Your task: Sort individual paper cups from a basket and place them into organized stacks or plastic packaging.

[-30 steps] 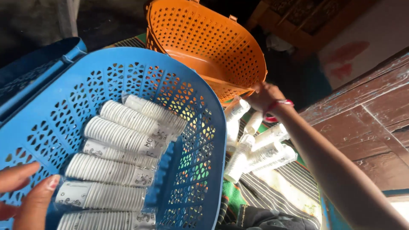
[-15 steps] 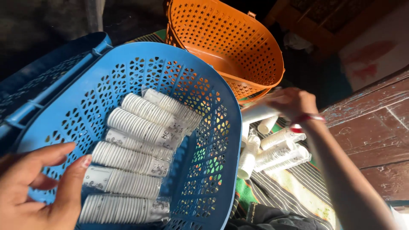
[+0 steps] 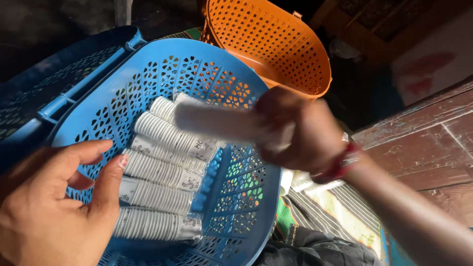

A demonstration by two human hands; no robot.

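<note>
My left hand grips the near left rim of a blue perforated plastic basket, thumb inside against the wrapped sleeves. Several sleeves of stacked white paper cups lie side by side in the basket, each in clear wrap. My right hand, with a red band at the wrist, is blurred with motion and holds one more sleeve of white cups just above the basket's far right part.
An orange perforated basket stands tilted behind the blue one. A blue lid or second blue basket lies at the left. More cup sleeves rest on striped cloth under my right arm. Dark red wooden boards fill the right side.
My right hand left the pile of sleeves at the right, took one up and carried it left over the blue basket. My left hand moved further onto the basket rim.
</note>
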